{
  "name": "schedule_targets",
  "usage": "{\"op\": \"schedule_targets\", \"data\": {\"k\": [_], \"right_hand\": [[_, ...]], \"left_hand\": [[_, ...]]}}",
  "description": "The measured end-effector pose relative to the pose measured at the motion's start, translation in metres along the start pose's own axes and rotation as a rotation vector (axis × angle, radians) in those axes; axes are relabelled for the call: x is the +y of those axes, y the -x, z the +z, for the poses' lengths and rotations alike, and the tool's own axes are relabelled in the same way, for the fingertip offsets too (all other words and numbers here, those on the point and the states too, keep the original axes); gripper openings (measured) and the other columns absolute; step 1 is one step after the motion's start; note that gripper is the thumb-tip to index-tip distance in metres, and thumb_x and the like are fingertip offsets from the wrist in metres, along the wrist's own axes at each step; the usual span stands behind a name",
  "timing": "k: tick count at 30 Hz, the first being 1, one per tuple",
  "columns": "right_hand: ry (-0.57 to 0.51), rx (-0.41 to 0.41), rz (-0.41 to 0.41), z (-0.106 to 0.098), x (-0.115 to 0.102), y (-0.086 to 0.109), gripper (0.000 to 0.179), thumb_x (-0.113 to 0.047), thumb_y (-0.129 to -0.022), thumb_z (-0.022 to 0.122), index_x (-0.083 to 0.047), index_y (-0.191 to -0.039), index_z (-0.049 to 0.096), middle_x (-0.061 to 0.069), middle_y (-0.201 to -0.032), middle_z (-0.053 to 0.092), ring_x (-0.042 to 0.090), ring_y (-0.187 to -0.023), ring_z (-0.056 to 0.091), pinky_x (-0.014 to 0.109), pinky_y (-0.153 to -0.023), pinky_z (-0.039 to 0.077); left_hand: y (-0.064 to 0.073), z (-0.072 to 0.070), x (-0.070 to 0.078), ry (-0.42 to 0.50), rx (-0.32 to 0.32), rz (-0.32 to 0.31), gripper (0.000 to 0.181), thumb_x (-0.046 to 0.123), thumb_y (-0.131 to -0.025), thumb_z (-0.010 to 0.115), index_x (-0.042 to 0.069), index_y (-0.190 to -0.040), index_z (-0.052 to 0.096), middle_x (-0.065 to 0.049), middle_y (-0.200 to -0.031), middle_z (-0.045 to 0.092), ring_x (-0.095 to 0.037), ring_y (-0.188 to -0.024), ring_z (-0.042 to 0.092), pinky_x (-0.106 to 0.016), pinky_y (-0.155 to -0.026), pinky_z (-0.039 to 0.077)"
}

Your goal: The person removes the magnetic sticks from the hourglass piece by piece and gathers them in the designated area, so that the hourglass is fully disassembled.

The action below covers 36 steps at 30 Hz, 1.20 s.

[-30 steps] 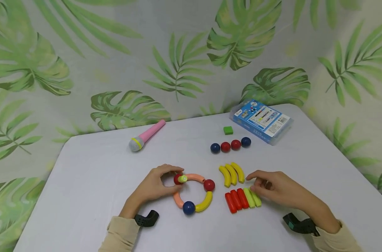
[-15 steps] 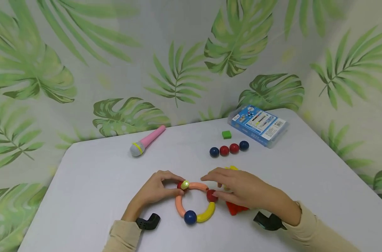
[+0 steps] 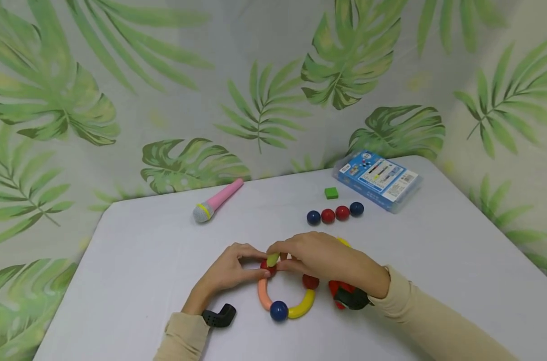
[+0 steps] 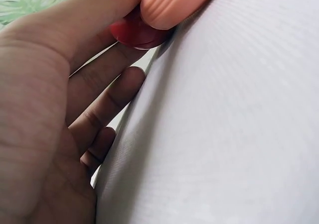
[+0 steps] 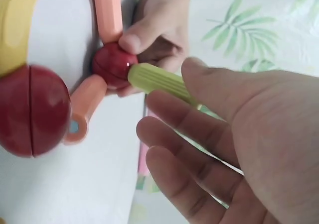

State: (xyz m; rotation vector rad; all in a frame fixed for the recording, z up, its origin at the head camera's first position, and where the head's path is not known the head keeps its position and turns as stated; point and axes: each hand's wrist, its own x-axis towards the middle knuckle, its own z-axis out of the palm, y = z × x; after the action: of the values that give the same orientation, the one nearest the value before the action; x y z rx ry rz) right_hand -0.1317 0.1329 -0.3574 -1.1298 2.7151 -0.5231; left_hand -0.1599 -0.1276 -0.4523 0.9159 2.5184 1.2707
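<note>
A ring of toy pieces lies on the white table (image 3: 142, 260): orange curves (image 3: 263, 295), a blue ball (image 3: 278, 310), a yellow curve (image 3: 302, 307) and a red ball (image 3: 310, 281). My left hand (image 3: 255, 264) pinches a second red ball (image 3: 268, 267) at the ring's top; the left wrist view shows that ball (image 4: 134, 32) against an orange curve (image 4: 174, 2). My right hand (image 3: 286, 256) pinches a green stick (image 3: 273, 259) that stands on this ball. In the right wrist view the green stick (image 5: 159, 82) meets the red ball (image 5: 113, 63) under the left thumb.
Red sticks (image 3: 334, 288) and yellow curves (image 3: 344, 242) lie mostly hidden under my right wrist. Further back are a row of blue and red balls (image 3: 334, 214), a green cube (image 3: 331, 192), a blue box (image 3: 376, 178) and a pink toy microphone (image 3: 217, 200).
My right hand has moved left from the straight sticks to the ring and taken hold of the green stick on the red ball. The left hand has kept its grip.
</note>
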Motion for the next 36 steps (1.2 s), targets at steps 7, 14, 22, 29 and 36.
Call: {"op": "schedule_targets", "data": {"k": [7, 14, 22, 29, 36], "right_hand": [[0.004, -0.049, 0.01, 0.001, 0.006, 0.001, 0.027, -0.03, -0.098, 0.073, -0.024, -0.124, 0.073, -0.008, -0.099, 0.075, 0.006, -0.079, 0.061, 0.023, -0.076, 0.055], [-0.08, -0.041, -0.023, -0.009, 0.011, 0.015, 0.026, -0.031, -0.1, 0.069, -0.02, -0.124, 0.074, -0.009, -0.099, 0.075, 0.003, -0.079, 0.06, 0.022, -0.077, 0.055], [-0.077, 0.019, 0.099, -0.024, 0.025, 0.045, 0.028, -0.032, -0.1, 0.069, -0.023, -0.125, 0.073, -0.01, -0.106, 0.074, 0.003, -0.084, 0.061, 0.021, -0.078, 0.056], [-0.208, 0.17, 0.146, -0.027, 0.038, 0.067, 0.033, -0.023, -0.099, 0.071, -0.016, -0.129, 0.064, 0.0, -0.114, 0.077, 0.013, -0.085, 0.073, 0.02, -0.072, 0.058], [-0.231, 0.345, 0.192, -0.01, 0.05, 0.098, 0.031, -0.012, -0.091, 0.079, -0.016, -0.115, 0.06, -0.008, -0.1, 0.074, 0.005, -0.085, 0.065, 0.022, -0.069, 0.055]], "left_hand": [[-0.004, 0.001, 0.0, -0.003, -0.012, 0.028, 0.031, 0.04, -0.086, 0.084, 0.032, -0.116, 0.079, 0.023, -0.106, 0.075, -0.004, -0.101, 0.065, -0.033, -0.095, 0.045], [-0.006, 0.001, 0.0, 0.011, 0.007, -0.041, 0.031, 0.042, -0.087, 0.083, 0.037, -0.117, 0.077, 0.024, -0.106, 0.073, -0.006, -0.102, 0.063, -0.036, -0.096, 0.048], [-0.005, 0.0, 0.002, 0.031, -0.005, -0.091, 0.032, 0.042, -0.087, 0.083, 0.036, -0.118, 0.076, 0.022, -0.111, 0.073, -0.01, -0.109, 0.062, -0.041, -0.101, 0.047], [-0.003, -0.006, 0.002, 0.039, 0.011, -0.086, 0.031, 0.035, -0.092, 0.078, 0.036, -0.123, 0.075, 0.018, -0.118, 0.072, -0.013, -0.114, 0.059, -0.045, -0.103, 0.046], [-0.002, -0.002, 0.002, 0.026, 0.015, -0.083, 0.032, 0.033, -0.094, 0.076, 0.035, -0.126, 0.073, 0.018, -0.122, 0.07, -0.013, -0.117, 0.059, -0.045, -0.105, 0.046]]}}
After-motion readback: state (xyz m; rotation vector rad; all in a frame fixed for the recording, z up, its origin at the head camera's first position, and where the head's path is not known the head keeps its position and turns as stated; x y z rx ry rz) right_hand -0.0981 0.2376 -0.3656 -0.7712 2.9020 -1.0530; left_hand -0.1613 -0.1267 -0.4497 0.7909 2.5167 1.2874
